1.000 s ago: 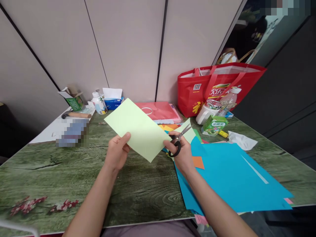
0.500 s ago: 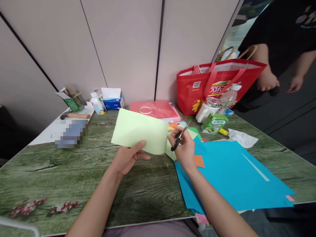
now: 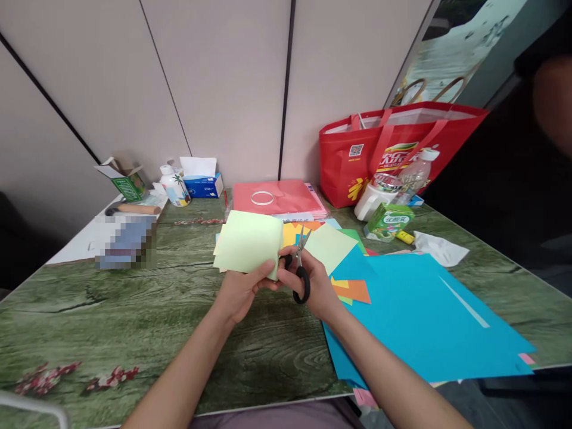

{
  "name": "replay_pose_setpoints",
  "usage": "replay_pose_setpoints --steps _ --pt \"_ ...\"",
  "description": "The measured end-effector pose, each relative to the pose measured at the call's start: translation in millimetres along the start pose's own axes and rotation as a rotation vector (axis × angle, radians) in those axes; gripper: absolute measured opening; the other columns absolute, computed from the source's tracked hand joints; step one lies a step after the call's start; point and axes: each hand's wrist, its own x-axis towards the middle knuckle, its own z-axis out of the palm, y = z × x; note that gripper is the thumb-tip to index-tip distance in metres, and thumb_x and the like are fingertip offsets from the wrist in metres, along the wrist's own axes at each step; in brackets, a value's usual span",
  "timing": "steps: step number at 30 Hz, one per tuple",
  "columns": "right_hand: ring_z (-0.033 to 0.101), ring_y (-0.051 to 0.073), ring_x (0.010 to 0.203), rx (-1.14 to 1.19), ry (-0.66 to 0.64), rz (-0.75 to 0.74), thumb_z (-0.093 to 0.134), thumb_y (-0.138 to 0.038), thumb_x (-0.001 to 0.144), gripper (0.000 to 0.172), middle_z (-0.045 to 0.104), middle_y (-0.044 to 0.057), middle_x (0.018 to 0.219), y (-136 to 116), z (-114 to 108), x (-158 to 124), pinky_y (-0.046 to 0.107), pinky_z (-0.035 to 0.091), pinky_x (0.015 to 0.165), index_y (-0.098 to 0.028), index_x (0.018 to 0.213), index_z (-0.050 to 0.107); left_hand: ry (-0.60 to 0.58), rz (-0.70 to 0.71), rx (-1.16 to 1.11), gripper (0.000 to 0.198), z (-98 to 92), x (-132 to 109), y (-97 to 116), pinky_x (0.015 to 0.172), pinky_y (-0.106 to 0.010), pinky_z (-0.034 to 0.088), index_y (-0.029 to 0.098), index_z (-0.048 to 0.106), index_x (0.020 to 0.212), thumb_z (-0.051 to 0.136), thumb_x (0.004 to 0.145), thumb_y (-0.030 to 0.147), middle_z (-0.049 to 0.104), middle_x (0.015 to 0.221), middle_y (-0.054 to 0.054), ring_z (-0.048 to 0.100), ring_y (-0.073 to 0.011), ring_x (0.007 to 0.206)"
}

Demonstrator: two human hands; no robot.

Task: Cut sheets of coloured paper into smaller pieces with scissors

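Observation:
A pale green sheet of paper is held up over the table, its right edge curling over. My left hand is closed on its lower edge, thumb on the front. Black-handled scissors hang in my right hand, blades pointing up and slightly parted. The fingertips of that hand meet the sheet's right edge. Just right of it lies another pale green piece, beside yellow and orange scraps. Large blue sheets spread under my right forearm.
Behind the sheet lies a red folder. A red shopping bag, a bottle, a white mug and a green drink carton stand back right. Tissue box, white bottle and hammer are back left.
The sheet's right side has bent back, so it looks narrower. Both hands have come together at its lower right, the scissors turning upright. The person at the right has moved mostly out of view.

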Motion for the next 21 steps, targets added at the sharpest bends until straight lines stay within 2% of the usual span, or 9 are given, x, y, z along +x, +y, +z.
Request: replay_pose_setpoints --steps 3,5,8,11,13,16,18,21 --pt "0.050 0.009 0.055 0.012 -0.045 0.057 0.069 -0.032 0.069 0.032 0.048 -0.006 0.066 3 -3 1 0.026 0.050 0.057 -0.022 0.092 0.049 -0.010 -0.020 0.029 0.022 -1.0 0 -3 0.039 -0.017 0.045 0.014 0.065 0.084 0.072 0.063 0.019 0.064 0.068 0.000 0.054 -0.0072 0.048" --pt "0.049 0.009 0.056 -0.017 0.010 0.049 0.070 -0.033 0.068 0.033 0.047 -0.006 0.065 4 -3 1 0.026 0.050 0.057 -0.022 0.092 0.049 0.010 -0.033 0.033 0.022 -1.0 0 -6 0.036 -0.015 0.041 0.013 0.065 0.082 0.073 0.062 0.019 0.063 0.066 0.000 0.053 -0.0063 0.047" --pt "0.048 0.010 0.058 -0.079 0.123 -0.041 0.069 -0.032 0.069 0.032 0.049 -0.005 0.067 2 0 2 0.024 0.046 0.056 -0.022 0.091 0.048 0.062 -0.022 -0.008 0.026 1.7 1 -6 0.038 -0.016 0.044 0.013 0.064 0.087 0.073 0.063 0.020 0.066 0.075 -0.002 0.057 -0.0092 0.056" --pt "0.048 0.010 0.062 -0.133 0.147 -0.120 0.068 -0.030 0.070 0.029 0.052 -0.003 0.070 -1 1 0 0.024 0.043 0.058 -0.021 0.091 0.050 0.155 0.076 -0.112 0.031 7.1 2 2 0.049 -0.022 0.053 0.017 0.063 0.095 0.071 0.064 0.019 0.067 0.093 -0.004 0.061 -0.0127 0.068" --pt "0.048 0.011 0.062 -0.133 0.084 -0.102 0.068 -0.029 0.071 0.027 0.053 -0.002 0.070 -2 2 -3 0.024 0.042 0.058 -0.021 0.091 0.052 0.243 0.208 -0.190 0.033 11.6 2 12 0.055 -0.022 0.055 0.019 0.063 0.096 0.071 0.065 0.018 0.065 0.102 -0.004 0.062 -0.0141 0.076" --pt "0.048 0.011 0.062 -0.086 -0.153 0.036 0.069 -0.029 0.070 0.030 0.052 -0.001 0.070 -1 5 -9 0.025 0.040 0.057 -0.019 0.093 0.054 0.314 0.386 -0.270 0.031 19.3 0 26 0.067 -0.027 0.057 0.022 0.063 0.097 0.069 0.067 0.017 0.064 0.107 -0.003 0.062 -0.0167 0.089" --pt "0.047 0.012 0.063 -0.054 -0.262 0.108 0.070 -0.029 0.069 0.033 0.051 -0.001 0.071 -1 8 -12 0.025 0.039 0.057 -0.019 0.096 0.054 0.313 0.425 -0.272 0.031 24.3 -2 31 0.071 -0.032 0.057 0.024 0.062 0.098 0.068 0.068 0.017 0.064 0.107 -0.003 0.062 -0.0189 0.091" --pt "0.046 0.012 0.063 -0.043 -0.297 0.123 0.069 -0.031 0.070 0.032 0.051 -0.001 0.071 -1 13 -15 0.026 0.039 0.059 -0.018 0.094 0.054 0.349 0.429 -0.262 0.030 29.8 -3 28 0.073 -0.035 0.057 0.023 0.062 0.098 0.068 0.068 0.020 0.064 0.108 -0.004 0.064 -0.0189 0.086"
